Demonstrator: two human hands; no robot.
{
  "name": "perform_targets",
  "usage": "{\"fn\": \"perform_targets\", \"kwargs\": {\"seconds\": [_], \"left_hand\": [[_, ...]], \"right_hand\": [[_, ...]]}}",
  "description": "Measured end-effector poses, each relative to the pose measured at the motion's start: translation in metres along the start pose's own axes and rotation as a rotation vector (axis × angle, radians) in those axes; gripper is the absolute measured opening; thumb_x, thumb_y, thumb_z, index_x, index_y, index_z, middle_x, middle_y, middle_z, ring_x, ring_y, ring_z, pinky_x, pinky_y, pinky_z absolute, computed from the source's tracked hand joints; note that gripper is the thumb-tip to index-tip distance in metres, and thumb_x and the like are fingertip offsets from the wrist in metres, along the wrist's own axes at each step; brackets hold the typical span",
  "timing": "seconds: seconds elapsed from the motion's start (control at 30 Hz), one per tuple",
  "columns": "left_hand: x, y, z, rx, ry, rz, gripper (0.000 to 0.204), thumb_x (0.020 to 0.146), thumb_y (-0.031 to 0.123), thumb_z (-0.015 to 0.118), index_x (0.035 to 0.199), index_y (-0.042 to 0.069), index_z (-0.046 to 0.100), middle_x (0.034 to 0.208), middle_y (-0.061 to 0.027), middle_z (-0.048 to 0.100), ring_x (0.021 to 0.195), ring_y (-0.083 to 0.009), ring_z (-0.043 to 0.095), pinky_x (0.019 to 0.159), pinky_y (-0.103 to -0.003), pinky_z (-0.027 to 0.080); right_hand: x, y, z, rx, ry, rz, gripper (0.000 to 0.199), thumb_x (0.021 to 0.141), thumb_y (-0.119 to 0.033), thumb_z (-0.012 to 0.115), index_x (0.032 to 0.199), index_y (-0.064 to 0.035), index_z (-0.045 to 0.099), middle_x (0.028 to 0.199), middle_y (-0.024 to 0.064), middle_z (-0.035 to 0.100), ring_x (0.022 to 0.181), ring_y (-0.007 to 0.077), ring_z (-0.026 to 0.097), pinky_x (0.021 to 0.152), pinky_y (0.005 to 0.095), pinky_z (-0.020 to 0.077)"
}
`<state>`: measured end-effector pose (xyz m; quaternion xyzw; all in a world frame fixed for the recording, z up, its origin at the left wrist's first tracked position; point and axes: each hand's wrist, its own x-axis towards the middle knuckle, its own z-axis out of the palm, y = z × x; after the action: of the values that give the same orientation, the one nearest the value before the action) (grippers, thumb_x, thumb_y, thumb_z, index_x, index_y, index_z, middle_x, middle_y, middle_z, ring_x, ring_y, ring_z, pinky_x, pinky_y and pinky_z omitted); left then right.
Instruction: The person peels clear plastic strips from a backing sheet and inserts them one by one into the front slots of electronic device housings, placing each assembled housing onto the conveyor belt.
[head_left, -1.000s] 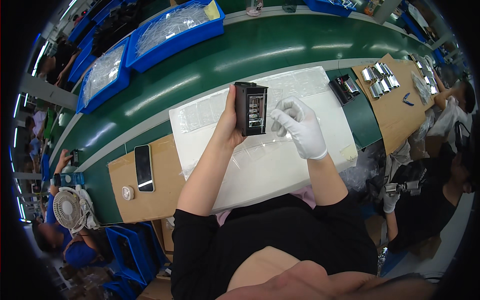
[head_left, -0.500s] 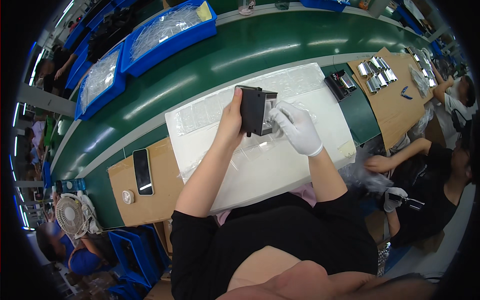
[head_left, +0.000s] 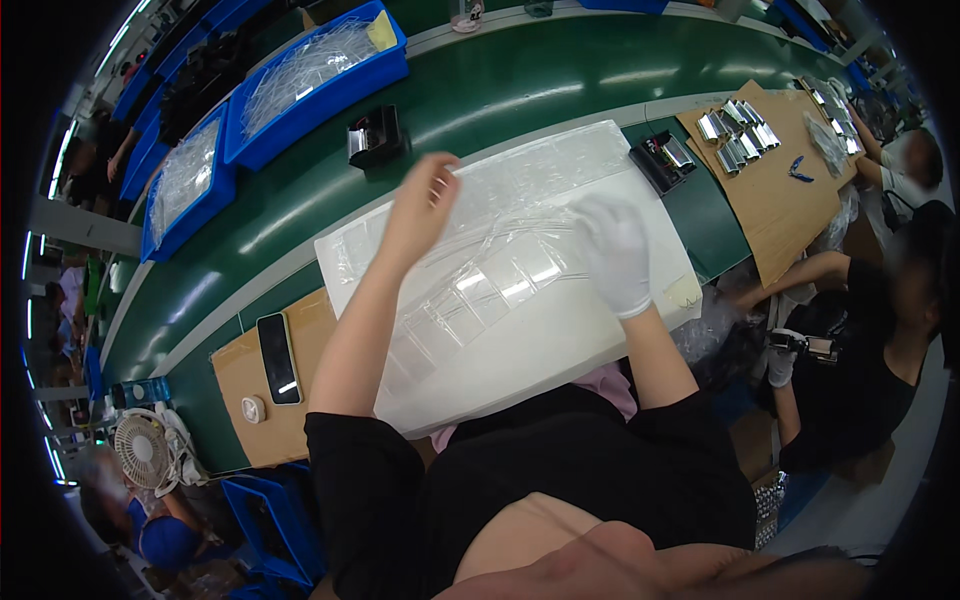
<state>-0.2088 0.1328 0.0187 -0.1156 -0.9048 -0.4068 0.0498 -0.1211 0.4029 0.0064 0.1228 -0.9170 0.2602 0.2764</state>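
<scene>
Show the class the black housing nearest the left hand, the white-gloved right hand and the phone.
Black housing (head_left: 381, 137): head view, on its dark casing.
Right hand (head_left: 614, 252): head view, middle of the glove.
Phone (head_left: 279, 358): head view, middle of the screen.

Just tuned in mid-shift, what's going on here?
The person's bare left hand is raised over the left part of the white board, with nothing visible in it. A black housing sits beyond it on the green surface. The gloved right hand is beside clear plastic pieces on the board; blur hides whether it holds one.
</scene>
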Motion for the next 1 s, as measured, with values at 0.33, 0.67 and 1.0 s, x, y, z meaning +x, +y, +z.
{"fn": "perform_targets", "kwargs": {"seconds": [0.33,0.67,1.0], "left_hand": [[-0.053,-0.023,0.049,0.398,-0.330,0.304,0.030,0.103,0.025,0.051,0.131,0.015,0.057,0.125,-0.0070,0.054,0.112,-0.0232,0.053,0.102,-0.033,0.041],[-0.055,-0.027,0.057,0.421,-0.287,0.282,0.033,0.105,0.027,0.048,0.135,0.016,0.054,0.126,-0.0076,0.053,0.114,-0.0240,0.051,0.103,-0.034,0.038],[-0.059,-0.023,0.063,0.486,-0.251,0.260,0.033,0.105,0.027,0.047,0.136,0.017,0.052,0.126,-0.0081,0.053,0.114,-0.0243,0.051,0.102,-0.034,0.038]], "right_hand": [[-0.024,-0.034,0.061,-0.338,-0.486,-0.073,0.039,0.081,-0.012,0.062,0.118,-0.0010,0.058,0.101,0.0130,0.063,0.084,0.0290,0.060,0.083,0.0348,0.0509],[-0.020,-0.022,0.045,-0.414,-0.366,-0.330,0.051,0.083,-0.013,0.059,0.130,0.0023,0.052,0.094,0.0117,0.063,0.075,0.0220,0.059,0.071,0.0296,0.0528],[-0.011,0.001,0.048,-0.310,-0.281,-0.284,0.051,0.083,-0.011,0.062,0.133,-0.0004,0.055,0.089,0.0103,0.065,0.071,0.0212,0.061,0.070,0.0281,0.0519]]}}
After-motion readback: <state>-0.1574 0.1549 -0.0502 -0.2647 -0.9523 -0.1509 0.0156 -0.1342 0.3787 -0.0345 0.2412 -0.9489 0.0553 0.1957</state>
